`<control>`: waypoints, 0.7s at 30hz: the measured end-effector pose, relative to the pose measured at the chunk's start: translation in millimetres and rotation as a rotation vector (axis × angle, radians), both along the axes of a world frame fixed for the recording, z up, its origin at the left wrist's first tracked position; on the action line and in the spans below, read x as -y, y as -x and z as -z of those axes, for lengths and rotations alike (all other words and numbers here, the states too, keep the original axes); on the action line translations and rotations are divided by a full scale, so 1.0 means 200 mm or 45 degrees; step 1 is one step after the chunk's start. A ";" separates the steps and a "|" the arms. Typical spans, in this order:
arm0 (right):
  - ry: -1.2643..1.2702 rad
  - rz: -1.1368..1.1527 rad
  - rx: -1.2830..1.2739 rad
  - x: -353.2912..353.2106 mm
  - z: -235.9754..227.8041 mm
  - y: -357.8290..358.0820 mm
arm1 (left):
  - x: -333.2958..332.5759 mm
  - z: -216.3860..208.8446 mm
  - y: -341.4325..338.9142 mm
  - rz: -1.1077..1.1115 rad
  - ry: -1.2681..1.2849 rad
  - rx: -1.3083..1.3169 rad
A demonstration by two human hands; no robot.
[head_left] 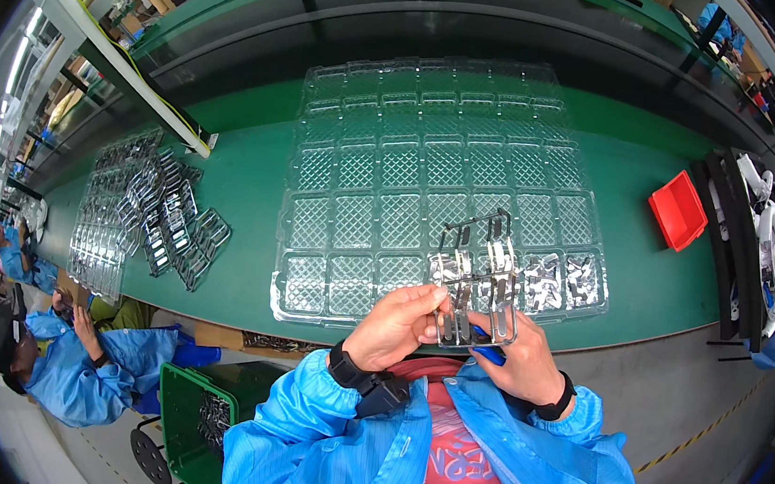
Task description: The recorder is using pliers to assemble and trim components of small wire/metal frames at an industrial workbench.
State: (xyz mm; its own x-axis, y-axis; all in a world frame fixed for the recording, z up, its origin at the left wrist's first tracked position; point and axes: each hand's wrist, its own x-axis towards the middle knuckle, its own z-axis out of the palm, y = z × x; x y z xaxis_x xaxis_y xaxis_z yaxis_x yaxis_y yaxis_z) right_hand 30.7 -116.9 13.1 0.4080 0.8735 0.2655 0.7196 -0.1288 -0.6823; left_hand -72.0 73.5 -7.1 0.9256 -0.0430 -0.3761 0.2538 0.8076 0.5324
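Close in front of me, over the tray's near edge, my left hand (401, 324) pinches the side of a shiny metal frame (514, 323) that carries several small metal parts. My right hand (528, 366) is closed at the frame's lower right, around a blue-handled tool (490, 354) whose working end I cannot make out. Beyond both hands lies a clear plastic tray (303, 280) with rows of square compartments. Small shiny metal parts (582, 281) fill several compartments of its nearest row, at the right; the frame partly hides others.
Stacked metal frames (163, 218) lie to the left, beside another filled clear tray (100, 240). A red bin (679, 211) sits at the right. Below the table's left edge stands a green wheeled bin (245, 380) with metal pieces inside. Two people in blue work at the far left.
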 end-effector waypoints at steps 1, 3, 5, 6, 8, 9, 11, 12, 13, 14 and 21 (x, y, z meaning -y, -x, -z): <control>-0.028 -0.004 0.024 0.00 0.00 0.00 | 0.00 0.00 0.00 -0.002 -0.001 0.000; -0.053 -0.005 0.049 0.00 0.01 0.00 | 0.01 0.00 0.01 0.004 -0.017 -0.007; -0.059 -0.012 0.060 0.00 0.02 0.00 | 0.02 -0.02 0.00 -0.006 -0.043 -0.032; -0.059 -0.011 0.060 0.01 0.02 0.00 | 0.02 -0.03 0.00 -0.017 -0.069 -0.056; -0.070 0.045 0.124 0.01 0.02 0.00 | 0.03 -0.08 0.00 -0.040 -0.141 -0.068; -0.070 0.046 0.125 0.01 0.02 0.00 | 0.03 -0.09 -0.01 -0.064 -0.213 -0.079; -0.033 0.126 0.141 0.02 0.02 0.00 | 0.04 -0.10 0.02 -0.027 -0.198 -0.071; -0.033 0.128 0.141 0.02 0.02 0.00 | 0.04 -0.10 0.03 0.009 -0.183 -0.065; -0.034 0.133 0.156 0.02 0.02 0.00 | 0.04 -0.09 0.04 0.010 -0.184 -0.065; -0.034 0.137 0.168 0.02 0.02 0.00 | 0.04 -0.07 0.05 0.039 -0.188 -0.018; -0.077 0.081 0.197 -0.01 0.00 -0.02 | 0.03 -0.05 0.04 0.086 -0.172 0.011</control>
